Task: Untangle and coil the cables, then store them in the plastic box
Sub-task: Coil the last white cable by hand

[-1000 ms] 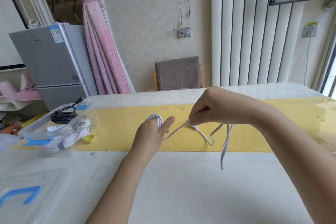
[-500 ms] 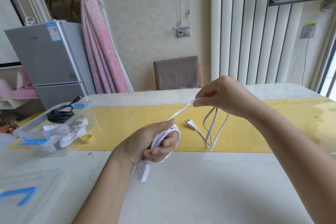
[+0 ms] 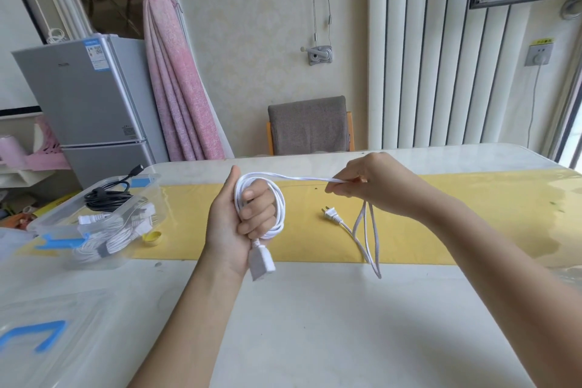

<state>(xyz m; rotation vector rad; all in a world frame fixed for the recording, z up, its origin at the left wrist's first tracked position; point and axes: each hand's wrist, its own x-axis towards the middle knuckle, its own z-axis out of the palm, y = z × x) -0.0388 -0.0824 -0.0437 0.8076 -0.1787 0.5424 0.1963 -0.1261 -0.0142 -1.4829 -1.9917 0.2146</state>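
A white cable (image 3: 281, 198) is wound in several loops round the fingers of my left hand (image 3: 236, 224), which grips the coil above the table; its white socket end (image 3: 260, 263) hangs below the fist. From the coil a taut stretch runs right to my right hand (image 3: 368, 183), which pinches it. The slack drops from that hand in a loop (image 3: 368, 239) onto the yellow runner and ends in a two-pin plug (image 3: 329, 214). The clear plastic box (image 3: 126, 224) stands at the left, holding a black cable (image 3: 107, 195) and white coiled cables (image 3: 104, 242).
The box's clear lid with a blue handle (image 3: 37, 337) lies at the near left. A small yellow cap (image 3: 152, 237) sits beside the box. A grey chair (image 3: 310, 126) stands behind the white table (image 3: 315, 324), and a grey fridge (image 3: 85, 104) is at the far left.
My left hand has turned upright and lifted, with another loop laid round its fingers. My right hand has moved down and right, drawing the cable taut; the slack loop has shifted right.
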